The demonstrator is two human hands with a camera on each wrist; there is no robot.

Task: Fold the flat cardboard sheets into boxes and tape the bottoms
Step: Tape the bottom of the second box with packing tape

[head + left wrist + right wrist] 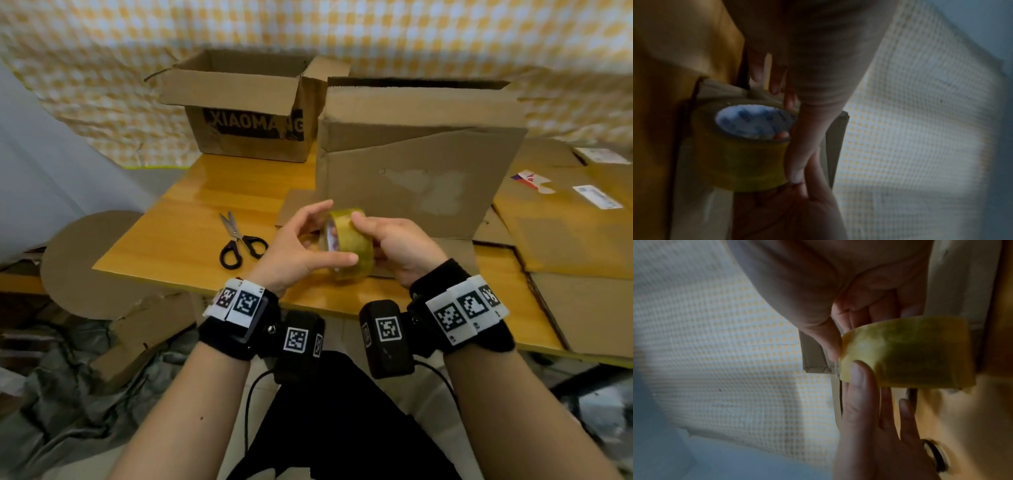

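Observation:
A roll of yellowish clear tape (347, 251) is held in the air over the table's front edge, between both hands. My right hand (368, 236) grips it from the right, thumb on top of the outer face. My left hand (337, 234) holds its left side, thumb laid along the outer face and fingers arched over the core. In the right wrist view both thumbs meet at the edge of the roll (910, 356). In the left wrist view a fingertip shows inside the core of the roll (740, 162). Behind the hands stands a folded cardboard box (411, 178).
Black-handled scissors (239, 243) lie on the wooden table (191, 219), left of the hands. An open box printed XIAOMANG (250, 113) stands at the back left. Flat cardboard sheets (565, 233) are stacked on the right. A round cardboard piece (85, 260) lies beyond the table's left edge.

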